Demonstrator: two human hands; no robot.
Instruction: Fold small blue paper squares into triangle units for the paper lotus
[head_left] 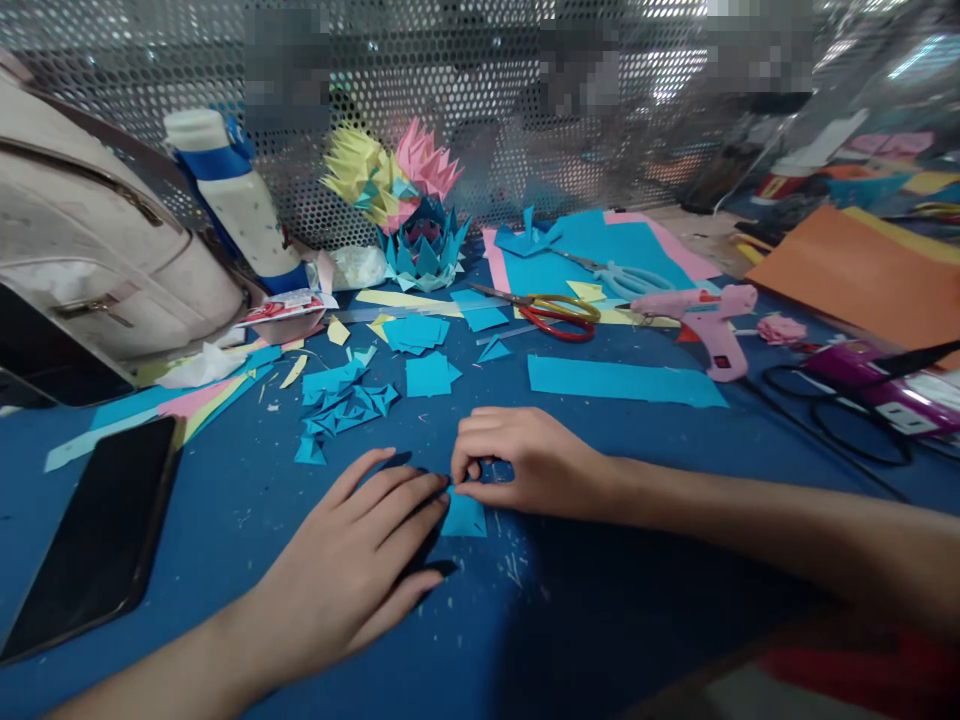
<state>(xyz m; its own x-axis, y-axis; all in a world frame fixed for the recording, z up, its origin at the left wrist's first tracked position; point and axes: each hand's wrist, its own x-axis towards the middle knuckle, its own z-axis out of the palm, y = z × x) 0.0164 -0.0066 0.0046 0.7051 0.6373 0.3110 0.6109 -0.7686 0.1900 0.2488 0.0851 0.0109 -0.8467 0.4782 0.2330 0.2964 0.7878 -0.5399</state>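
Observation:
A small piece of blue paper [465, 514] lies on the dark blue table [420, 660] between my hands. My left hand [367, 550] rests palm down with its fingers spread, the fingertips touching the paper's upper left edge. With thumb and fingers pinched together, my right hand [525, 460] grips the top edge of that paper. Just beyond are a pile of folded blue pieces [349, 400], blue paper squares [429, 375] and a long blue strip [626, 381].
Scissors [559, 312], a pink glue gun [709, 320] with its cable, and a purple device [870, 385] lie at right. A phone [97, 530], bag [97, 230] and bottle [240, 200] are at left. Paper flowers [424, 240] stand at the back.

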